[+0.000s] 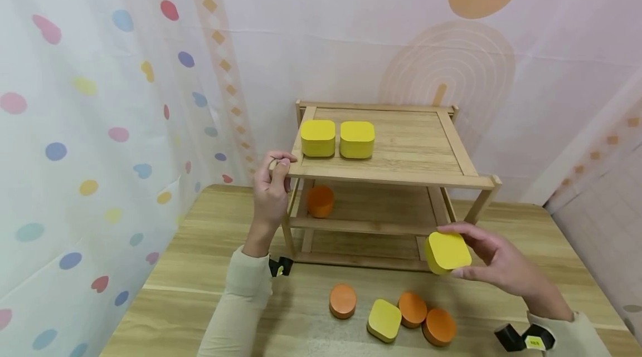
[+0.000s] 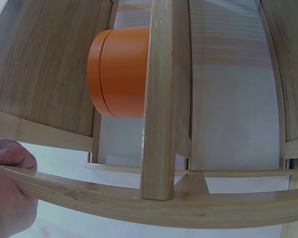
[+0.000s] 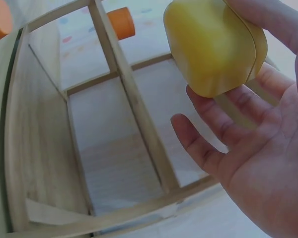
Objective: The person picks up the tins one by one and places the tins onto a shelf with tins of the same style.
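My right hand [image 1: 501,259] holds a yellow rounded-square tin [image 1: 448,253] between thumb and fingers, in front of the rack's right side. In the right wrist view a lid seam runs round this tin [image 3: 213,47]. My left hand [image 1: 271,187] grips the front left corner of the wooden rack [image 1: 391,170], thumb on top. On its top board stand two more yellow tins, the left one [image 1: 318,138] beside the right one [image 1: 357,140]. A round orange tin [image 1: 320,201] stands at the left of the middle shelf; the left wrist view shows its lidded side [image 2: 121,72].
On the table [image 1: 190,290] before the rack lie a yellow tin [image 1: 384,321] and three round orange tins: one apart on the left [image 1: 343,301], two close together, the nearer tin [image 1: 438,327] at the right. Patterned curtains [image 1: 311,39] hang behind and to the left.
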Demonstrator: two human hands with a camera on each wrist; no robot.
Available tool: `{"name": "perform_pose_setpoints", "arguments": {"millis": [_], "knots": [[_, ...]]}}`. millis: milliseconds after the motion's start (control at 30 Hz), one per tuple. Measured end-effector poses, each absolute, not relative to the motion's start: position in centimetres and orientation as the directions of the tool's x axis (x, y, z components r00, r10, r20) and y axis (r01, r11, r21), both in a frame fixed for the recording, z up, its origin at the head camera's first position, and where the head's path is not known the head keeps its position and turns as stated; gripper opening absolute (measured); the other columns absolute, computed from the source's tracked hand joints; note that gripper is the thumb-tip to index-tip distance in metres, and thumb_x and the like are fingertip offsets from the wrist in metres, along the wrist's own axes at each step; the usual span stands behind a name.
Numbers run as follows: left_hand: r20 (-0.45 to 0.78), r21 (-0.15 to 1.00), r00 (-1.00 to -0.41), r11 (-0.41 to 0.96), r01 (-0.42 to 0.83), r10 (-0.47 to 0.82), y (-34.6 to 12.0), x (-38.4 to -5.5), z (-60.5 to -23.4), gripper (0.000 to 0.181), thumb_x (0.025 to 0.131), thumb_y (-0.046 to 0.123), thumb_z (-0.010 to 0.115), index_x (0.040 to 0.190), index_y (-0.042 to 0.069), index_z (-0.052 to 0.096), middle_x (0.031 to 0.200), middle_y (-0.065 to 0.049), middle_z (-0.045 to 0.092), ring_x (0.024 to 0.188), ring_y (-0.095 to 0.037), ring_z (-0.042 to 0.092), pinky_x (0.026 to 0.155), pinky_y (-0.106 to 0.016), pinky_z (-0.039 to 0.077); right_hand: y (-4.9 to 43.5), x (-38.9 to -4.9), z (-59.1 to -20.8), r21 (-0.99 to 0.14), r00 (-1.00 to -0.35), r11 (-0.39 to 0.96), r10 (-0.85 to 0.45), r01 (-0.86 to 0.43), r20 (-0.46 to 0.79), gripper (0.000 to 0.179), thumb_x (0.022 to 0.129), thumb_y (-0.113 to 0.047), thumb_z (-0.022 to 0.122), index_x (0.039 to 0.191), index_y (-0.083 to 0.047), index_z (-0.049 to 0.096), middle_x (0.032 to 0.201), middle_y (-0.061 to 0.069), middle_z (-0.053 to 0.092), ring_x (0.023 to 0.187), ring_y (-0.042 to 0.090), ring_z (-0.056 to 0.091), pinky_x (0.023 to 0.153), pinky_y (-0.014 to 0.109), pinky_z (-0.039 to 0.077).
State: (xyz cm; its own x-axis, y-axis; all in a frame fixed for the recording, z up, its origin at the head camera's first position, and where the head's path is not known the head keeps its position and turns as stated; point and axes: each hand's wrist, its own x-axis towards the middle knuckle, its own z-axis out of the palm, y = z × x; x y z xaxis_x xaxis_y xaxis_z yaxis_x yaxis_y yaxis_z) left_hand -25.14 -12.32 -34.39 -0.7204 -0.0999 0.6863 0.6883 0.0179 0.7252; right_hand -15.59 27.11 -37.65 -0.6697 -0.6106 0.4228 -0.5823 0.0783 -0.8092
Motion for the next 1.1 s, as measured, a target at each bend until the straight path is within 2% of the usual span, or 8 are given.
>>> {"name": "perform_pose_setpoints", "arguments": {"millis": [200,400,500,767,967,1100], "knots": [[0.690,0.722,-0.717,0.019,0.692,-0.097,-12.4,-25.3,-34.4,0.026,0.102,0.012,0.041,0.100,-0.009,0.057,0.054,0.002,0.041,0.046,-0.011,0.036,0.043,-0.022,0.030,26.4,-16.1,-36.2,-0.775,-0.662,0.119,-0.609,-0.621,0.437,0.068,0.074,0.022,0.068,0.137,0.009,0.046,0.133,-0.001,0.056,0.106,0.011,0.059,0.089,0.020,0.049],[0.686,0.726,-0.720,0.024,0.688,-0.104,-12.6,-25.3,-34.4,0.027,0.102,0.013,0.042,0.100,-0.009,0.057,0.055,-0.002,0.041,0.047,-0.013,0.037,0.045,-0.021,0.032,25.6,-16.8,-34.5,-0.728,-0.590,0.045,-0.621,-0.684,0.516,0.070,0.071,0.024,0.068,0.137,0.011,0.046,0.131,0.007,0.057,0.102,0.014,0.058,0.088,0.020,0.049],[0.685,0.726,-0.720,0.024,0.687,-0.107,-12.6,-25.4,-34.5,0.027,0.102,0.013,0.042,0.099,-0.009,0.057,0.055,-0.002,0.041,0.047,-0.013,0.037,0.045,-0.021,0.033,25.2,-16.8,-33.6,-0.726,-0.581,0.027,-0.621,-0.687,0.526,0.071,0.071,0.025,0.067,0.137,0.011,0.046,0.130,0.007,0.058,0.103,0.014,0.059,0.089,0.020,0.049],[0.686,0.725,-0.720,0.025,0.688,-0.105,-12.5,-25.5,-34.4,0.026,0.103,0.012,0.042,0.098,-0.008,0.057,0.056,0.000,0.041,0.047,-0.011,0.037,0.045,-0.021,0.032,24.4,-17.0,-31.1,-0.731,-0.611,0.084,-0.618,-0.677,0.495,0.069,0.070,0.025,0.070,0.134,0.013,0.047,0.132,0.000,0.057,0.105,0.012,0.058,0.090,0.020,0.049],[0.687,0.725,-0.720,0.029,0.688,-0.097,-12.6,-25.5,-34.5,0.026,0.103,0.013,0.041,0.100,-0.008,0.057,0.056,0.002,0.041,0.047,-0.012,0.037,0.044,-0.022,0.032,23.7,-18.0,-29.7,-0.702,-0.540,-0.006,-0.633,-0.712,0.554,0.069,0.069,0.028,0.068,0.134,0.016,0.046,0.129,0.008,0.058,0.106,0.015,0.058,0.092,0.021,0.049],[0.690,0.722,-0.717,0.029,0.691,-0.097,-12.5,-25.6,-34.6,0.026,0.103,0.012,0.041,0.099,-0.008,0.057,0.055,0.001,0.041,0.046,-0.011,0.037,0.044,-0.023,0.032,23.5,-18.1,-28.9,-0.722,-0.575,0.029,-0.627,-0.692,0.525,0.068,0.071,0.026,0.068,0.134,0.015,0.046,0.128,0.006,0.058,0.107,0.015,0.058,0.093,0.021,0.048]]}}
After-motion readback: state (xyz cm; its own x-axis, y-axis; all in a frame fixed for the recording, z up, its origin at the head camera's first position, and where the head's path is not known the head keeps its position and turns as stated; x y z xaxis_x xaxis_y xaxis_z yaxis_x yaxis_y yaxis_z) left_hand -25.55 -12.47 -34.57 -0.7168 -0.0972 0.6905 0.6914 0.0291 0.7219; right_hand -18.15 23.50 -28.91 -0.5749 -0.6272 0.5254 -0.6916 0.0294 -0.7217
